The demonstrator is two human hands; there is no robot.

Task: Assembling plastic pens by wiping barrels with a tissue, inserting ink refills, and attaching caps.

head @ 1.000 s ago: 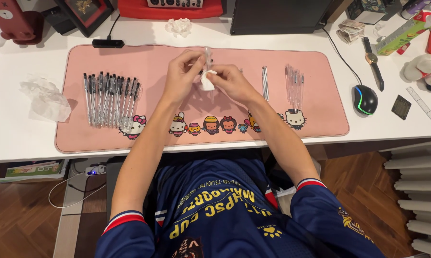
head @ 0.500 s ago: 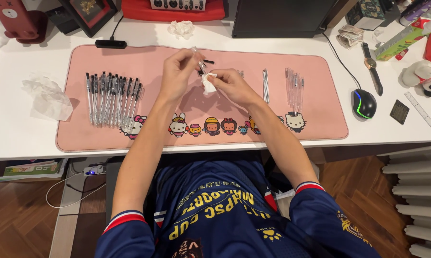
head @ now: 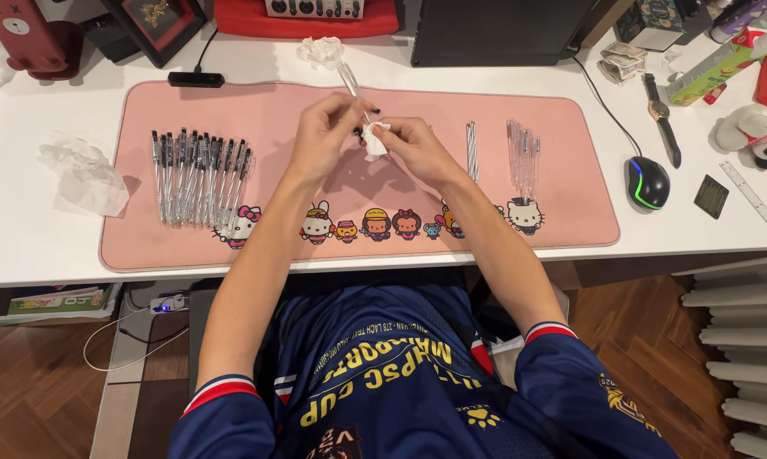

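Note:
Over the middle of a pink desk mat (head: 145,246), my left hand (head: 324,127) pinches a clear pen barrel (head: 349,83) that angles up and away from me. My right hand (head: 413,144) holds a small crumpled white tissue (head: 373,138) pressed against the barrel's lower end. Both hands meet above the mat. A row of several assembled pens (head: 198,174) lies on the mat's left part. Several thin refills (head: 471,149) and several clear barrels (head: 523,153) lie on its right part.
A crumpled plastic wrapper (head: 82,174) lies on the white desk left of the mat. A tissue ball (head: 320,49) sits behind the mat. To the right are a black mouse (head: 647,181), a wristwatch (head: 660,115), a ruler (head: 751,194) and a plush toy (head: 753,132).
The barrel in my left hand has tilted further away and to the left, and the tissue in my right hand stays against its lower end. Items on the mat lie as before.

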